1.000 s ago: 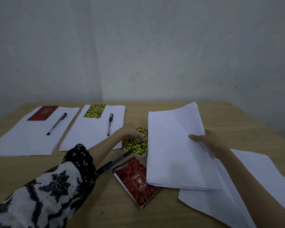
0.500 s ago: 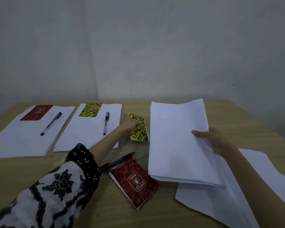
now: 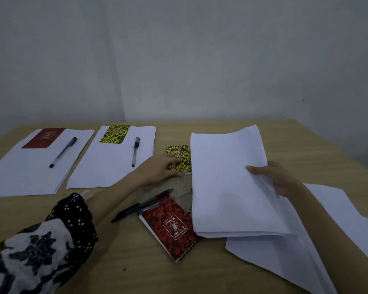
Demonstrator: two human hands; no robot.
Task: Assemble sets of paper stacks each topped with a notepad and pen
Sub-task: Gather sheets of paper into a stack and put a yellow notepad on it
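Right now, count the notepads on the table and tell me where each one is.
4. A red notepad on the far-left stack, a yellow notepad on the next stack, a yellow one under the left hand, and a red one near the front. Papers may hide more.

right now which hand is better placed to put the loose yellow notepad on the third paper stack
Left. The left hand already rests on the yellow notepad beside the stack, while the right hand grips the paper stack.

A plain indoor room is suggested by a wooden table (image 3: 306, 145) set against bare grey walls (image 3: 200, 60) filling the upper frame.
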